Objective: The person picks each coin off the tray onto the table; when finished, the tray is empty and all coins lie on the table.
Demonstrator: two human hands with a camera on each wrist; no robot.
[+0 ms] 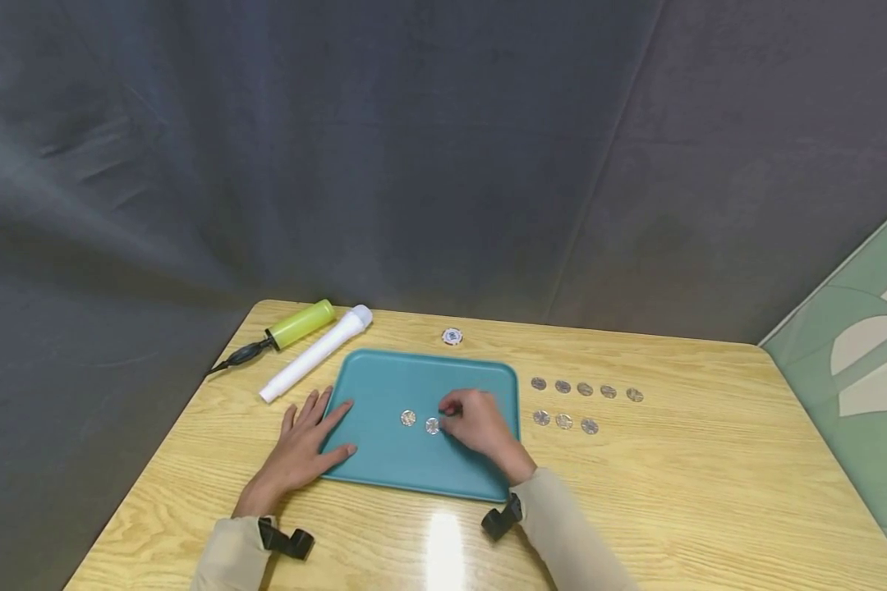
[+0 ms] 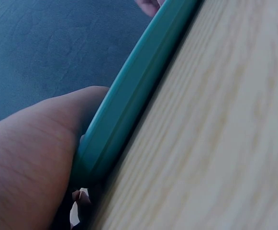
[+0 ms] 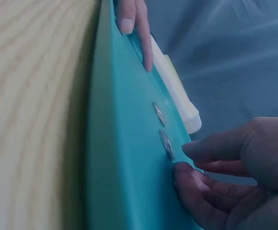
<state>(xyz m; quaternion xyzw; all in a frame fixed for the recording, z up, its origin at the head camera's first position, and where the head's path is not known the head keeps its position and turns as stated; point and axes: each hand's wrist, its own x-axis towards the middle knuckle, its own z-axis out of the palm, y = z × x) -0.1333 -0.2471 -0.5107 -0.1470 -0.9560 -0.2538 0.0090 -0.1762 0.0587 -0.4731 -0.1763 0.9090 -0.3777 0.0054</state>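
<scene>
Fingers of right hand just beside coin on tray.

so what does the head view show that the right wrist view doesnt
Only the head view shows the eight coins in two rows on the table right of the tray, the green-and-black tool, the round token and both sleeves.

Only the right wrist view shows the right hand's fingertips close up, beside the nearer coin.

Both show the teal tray, two coins on it, the white tube and the left hand on the tray's edge.
</scene>
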